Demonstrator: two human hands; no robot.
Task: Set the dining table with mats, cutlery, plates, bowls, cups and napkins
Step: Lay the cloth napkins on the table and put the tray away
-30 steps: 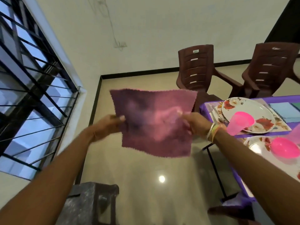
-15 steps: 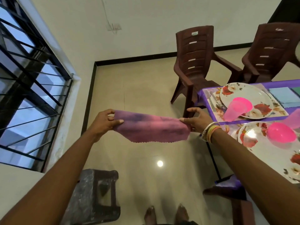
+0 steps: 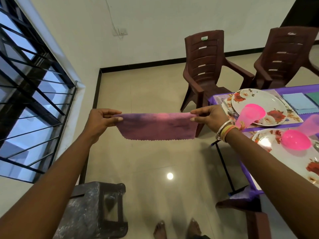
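**A:** Where's the napkin?

**B:** The purple-and-pink cloth napkin, with its zigzag-cut lower edge, is held in the air at frame centre, over the floor and clear of the table. It is stretched flat between both hands and hangs down from its top edge.

**A:** How are the hands holding it?

**B:** The left hand, at 9 o'clock from the cloth, pinches the top left corner between thumb and fingers. The right hand, at 3 o'clock, pinches the top right corner the same way. It has metal and coloured bangles on the wrist.

**A:** And round about?

**B:** The purple-covered dining table is at 3 o'clock. A white floral round plate sits on it with a translucent pink plastic cup on top. Just nearer is a second floral plate carrying a bright pink plastic bowl. A light blue folded napkin lies beside the far plate.

**A:** Further out?

**B:** Two dark brown plastic armchairs stand at 1 and 2 o'clock. A black-barred window is at 9, a plastic-wrapped stool at 7, and bare feet at 6.
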